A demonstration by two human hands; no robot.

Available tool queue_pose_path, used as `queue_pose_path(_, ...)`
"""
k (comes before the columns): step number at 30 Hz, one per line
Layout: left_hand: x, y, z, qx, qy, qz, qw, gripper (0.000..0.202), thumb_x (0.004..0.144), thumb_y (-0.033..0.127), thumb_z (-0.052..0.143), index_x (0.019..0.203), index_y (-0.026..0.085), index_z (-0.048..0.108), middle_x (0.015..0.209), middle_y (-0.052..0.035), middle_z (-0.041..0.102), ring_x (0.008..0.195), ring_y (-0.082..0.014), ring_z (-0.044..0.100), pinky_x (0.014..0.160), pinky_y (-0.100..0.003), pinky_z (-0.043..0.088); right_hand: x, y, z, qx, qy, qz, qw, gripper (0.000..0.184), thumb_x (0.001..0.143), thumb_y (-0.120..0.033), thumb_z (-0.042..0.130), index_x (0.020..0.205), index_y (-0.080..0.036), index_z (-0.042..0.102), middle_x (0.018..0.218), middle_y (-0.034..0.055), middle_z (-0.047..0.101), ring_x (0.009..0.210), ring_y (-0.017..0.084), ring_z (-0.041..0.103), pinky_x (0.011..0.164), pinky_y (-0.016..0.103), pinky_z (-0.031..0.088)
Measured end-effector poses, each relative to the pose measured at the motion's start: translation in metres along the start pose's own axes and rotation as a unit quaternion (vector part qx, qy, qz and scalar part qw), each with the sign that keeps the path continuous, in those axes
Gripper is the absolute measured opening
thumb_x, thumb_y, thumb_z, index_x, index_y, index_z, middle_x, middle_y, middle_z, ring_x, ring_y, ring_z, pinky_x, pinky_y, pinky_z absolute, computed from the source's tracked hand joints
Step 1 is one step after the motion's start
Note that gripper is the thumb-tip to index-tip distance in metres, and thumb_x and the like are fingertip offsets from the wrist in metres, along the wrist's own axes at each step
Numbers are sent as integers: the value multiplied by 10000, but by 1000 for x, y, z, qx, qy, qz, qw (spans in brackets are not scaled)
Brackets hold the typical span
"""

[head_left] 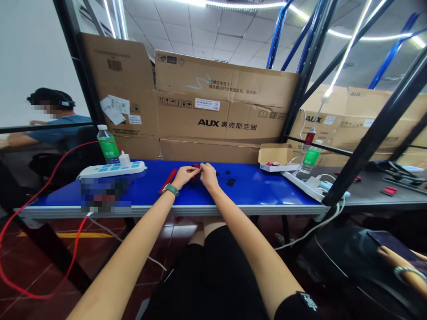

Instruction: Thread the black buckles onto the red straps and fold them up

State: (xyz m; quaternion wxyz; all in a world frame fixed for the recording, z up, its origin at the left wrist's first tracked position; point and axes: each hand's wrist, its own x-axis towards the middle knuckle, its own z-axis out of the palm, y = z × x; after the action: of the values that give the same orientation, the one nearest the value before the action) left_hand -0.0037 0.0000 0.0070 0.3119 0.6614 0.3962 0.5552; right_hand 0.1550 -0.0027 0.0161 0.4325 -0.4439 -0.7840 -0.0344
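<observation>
the left hand (183,176) and right hand (208,174) sit close together over a blue workbench (253,195), both nearly closed, fingertips pinching a small red part (195,167), though its exact shape is too small to tell. black rings (231,182) lie in a loose cluster just right of the right hand, and a red strip (168,180) lies near the left hand. farther left stands a white power strip (111,169); farther right, an open cardboard box (275,158) holds small colored pieces.
</observation>
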Motion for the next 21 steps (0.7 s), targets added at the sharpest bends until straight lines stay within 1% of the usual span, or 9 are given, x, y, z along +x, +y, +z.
queue_pose_path(4,5,-8,0,19,13,9,1000,527,676,635,797,886,151,802,850,-112,784,768,-249,704,691,-340,556,-3,-7,1,-9,15,29,999,196,920,-101,457,910,-205,622,897,78,581,730,197,504,677,283,358)
queue_pose_path(7,6,-12,-3,53,17,6,998,508,697,619,787,886,148,799,837,-116,782,740,-249,705,683,-349,560,-3,-4,-2,-26,1,34,999,195,902,-85,474,929,-207,624,912,80,597,762,206,531,699,285,375)
queue_pose_path(10,5,-16,-6,63,11,14,998,493,719,607,778,906,152,792,871,-120,783,769,-254,714,700,-355,568,-2,2,-5,-26,-42,-8,999,220,880,-75,491,979,-212,632,921,81,628,802,217,566,719,287,399)
queue_pose_path(12,5,-17,-6,47,4,23,999,488,726,597,781,927,153,775,913,-125,781,814,-256,722,731,-358,577,-2,6,-6,-7,-66,-39,997,254,866,-69,500,1026,-216,630,955,84,659,847,225,593,743,290,416)
queue_pose_path(13,5,-18,-5,37,3,24,999,494,727,593,783,945,150,761,937,-130,777,832,-255,725,741,-361,581,-2,7,-6,7,-71,-44,997,262,862,-68,502,1036,-218,627,971,85,673,868,228,605,755,292,424)
queue_pose_path(15,5,-18,-3,22,6,27,999,531,706,576,809,1005,146,722,1006,-143,765,863,-252,727,750,-368,592,-1,10,-4,35,-64,-17,997,250,855,-77,514,1029,-221,623,967,85,696,884,236,626,768,298,435)
queue_pose_path(18,3,-15,-1,25,19,45,998,599,625,501,885,1057,153,659,1100,-143,735,867,-231,726,762,-371,604,-1,14,-1,52,-34,64,996,207,833,-111,550,997,-221,611,889,75,704,835,238,643,748,299,442)
queue_pose_path(19,3,-14,-1,33,26,56,998,580,619,469,893,1042,157,649,1100,-132,732,857,-220,726,771,-368,605,0,16,0,53,-26,84,995,195,824,-126,562,989,-220,606,864,69,699,814,233,644,741,296,444)
queue_pose_path(21,1,-10,-1,57,45,73,995,454,671,421,862,979,166,647,1041,-99,737,827,-202,725,781,-358,604,0,19,2,59,-16,101,993,178,814,-158,574,979,-219,592,828,52,686,782,222,642,737,291,453)
